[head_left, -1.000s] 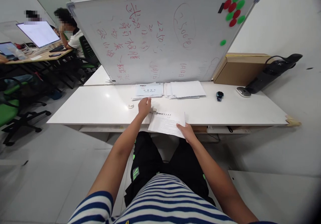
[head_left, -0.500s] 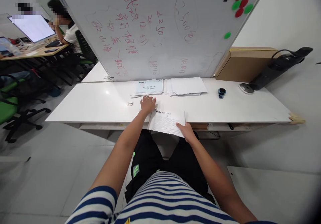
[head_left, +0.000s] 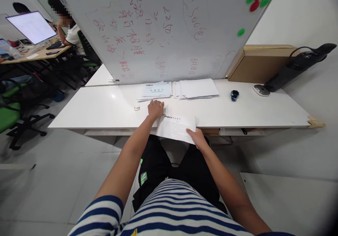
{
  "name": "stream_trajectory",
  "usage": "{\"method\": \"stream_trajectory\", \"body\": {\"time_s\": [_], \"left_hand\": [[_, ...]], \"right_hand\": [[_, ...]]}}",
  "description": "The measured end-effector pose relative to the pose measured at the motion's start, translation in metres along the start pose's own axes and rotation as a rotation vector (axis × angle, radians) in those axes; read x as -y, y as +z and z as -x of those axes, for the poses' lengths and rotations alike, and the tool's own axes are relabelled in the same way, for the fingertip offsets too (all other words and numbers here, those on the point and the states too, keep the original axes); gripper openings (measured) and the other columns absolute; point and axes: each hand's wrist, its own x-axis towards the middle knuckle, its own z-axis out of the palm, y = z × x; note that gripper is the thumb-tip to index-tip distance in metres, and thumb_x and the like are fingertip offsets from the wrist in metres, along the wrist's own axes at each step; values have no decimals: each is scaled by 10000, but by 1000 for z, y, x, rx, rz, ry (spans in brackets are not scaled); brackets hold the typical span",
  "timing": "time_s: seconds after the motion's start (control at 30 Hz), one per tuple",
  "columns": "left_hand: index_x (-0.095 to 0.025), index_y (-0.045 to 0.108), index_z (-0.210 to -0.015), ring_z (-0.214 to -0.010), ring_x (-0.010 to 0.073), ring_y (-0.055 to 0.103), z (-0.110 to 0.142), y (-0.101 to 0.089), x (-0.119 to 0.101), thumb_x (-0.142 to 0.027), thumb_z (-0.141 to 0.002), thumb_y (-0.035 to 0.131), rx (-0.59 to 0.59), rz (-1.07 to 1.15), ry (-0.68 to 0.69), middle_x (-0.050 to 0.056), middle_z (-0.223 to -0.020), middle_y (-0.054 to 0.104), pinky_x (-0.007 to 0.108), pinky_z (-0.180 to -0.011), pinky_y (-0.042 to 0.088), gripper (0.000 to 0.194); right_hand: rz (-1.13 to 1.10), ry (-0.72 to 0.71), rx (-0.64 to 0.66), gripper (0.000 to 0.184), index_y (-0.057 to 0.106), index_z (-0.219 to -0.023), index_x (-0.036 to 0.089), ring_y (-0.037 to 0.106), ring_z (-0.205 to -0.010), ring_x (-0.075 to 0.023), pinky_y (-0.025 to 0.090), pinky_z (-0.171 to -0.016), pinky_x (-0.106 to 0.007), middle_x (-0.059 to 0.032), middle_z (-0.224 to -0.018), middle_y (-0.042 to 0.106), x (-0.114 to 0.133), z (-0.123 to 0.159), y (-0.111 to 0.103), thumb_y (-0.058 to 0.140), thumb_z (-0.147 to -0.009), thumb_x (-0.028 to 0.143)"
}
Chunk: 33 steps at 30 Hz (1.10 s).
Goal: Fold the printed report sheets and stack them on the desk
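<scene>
Printed paper (head_left: 175, 127) straddles the front edge of the tabletop (head_left: 105, 107), between the person's two hands, header toward the far side. Near part overhangs the edge, above the lap. Visible long axis looks roughly left-right, right end dipping slightly toward the body.

Right hand (head_left: 197, 138): pinching the near-right corner, thumb on top, fingers underneath mostly hidden.
Left hand (head_left: 155, 110): at the far-left corner, palm down, fingers bent. Can't tell whether it's closed on anything; whatever sits under it is hidden.

Key relation: hands are on diagonally opposite corners. The far-left corner is the left hand's, with the paper running right and nearer to the body from there. Right hand sits well apart from that corner.

Beyond the left hand: blue-topped paper stack (head_left: 157, 90). White paper stack (head_left: 198, 88) just right of it. Small white object (head_left: 136, 107) left of the left hand.
</scene>
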Motion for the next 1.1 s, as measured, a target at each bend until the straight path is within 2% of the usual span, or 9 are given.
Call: {"method": "stream_trajectory", "body": {"time_s": [0.2,0.3,0.43,0.7,0.83,1.03,1.1], "left_hand": [[-177,518,-1244,-1419,300,158,-3,4,-4,-400,-956,163,42,-95,25,113,-1428,422,551,-1107,183,509],[-190,430,-1342,-1425,310,135,-3,5,-7,-354,-950,174,71,-163,9,102,-1474,361,579,-1114,141,495],[-210,316,-1425,-1431,320,105,0,7,-12,-330,-940,190,34,-271,-28,81,-1514,294,589,-1125,89,516],[-231,342,-1401,-1438,297,74,-3,11,-12,-307,-926,245,51,-224,25,79,-1491,326,598,-1126,19,491],[-231,389,-1364,-1432,303,105,-5,12,-8,-319,-924,258,47,-181,13,87,-1476,345,600,-1120,56,468],[-172,408,-1351,-1402,337,200,-10,11,-6,-339,-912,311,91,-104,-43,136,-1505,300,581,-1072,228,480],[-160,430,-1331,-1376,348,259,-12,7,-6,-383,-907,357,86,-36,-56,156,-1482,340,573,-1060,253,485]], "right_hand": [[44,20,2,330,708,-913,113,676,-936,-281,540,-799,-350,-119,-992,723,0,-5,-3,685,-694,359],[53,13,6,383,706,-932,107,673,-945,-288,539,-804,-362,-120,-998,721,0,-5,-5,686,-693,405],[79,-2,-1,410,706,-963,117,665,-967,-291,522,-844,-386,-117,-1024,715,1,1,-5,674,-710,437],[155,5,-46,451,700,-987,108,663,-962,-285,516,-830,-382,-131,-1013,715,7,17,4,624,-748,483],[185,-28,-30,429,694,-995,107,662,-964,-279,511,-829,-370,-129,-1029,711,9,18,4,606,-760,455],[261,-85,-33,413,687,-1006,106,652,-987,-290,504,-821,-366,-135,-1042,706,18,20,7,559,-782,429],[300,-105,-30,399,689,-995,109,652,-984,-293,505,-813,-364,-135,-1030,709,19,23,7,540,-790,416]]}}
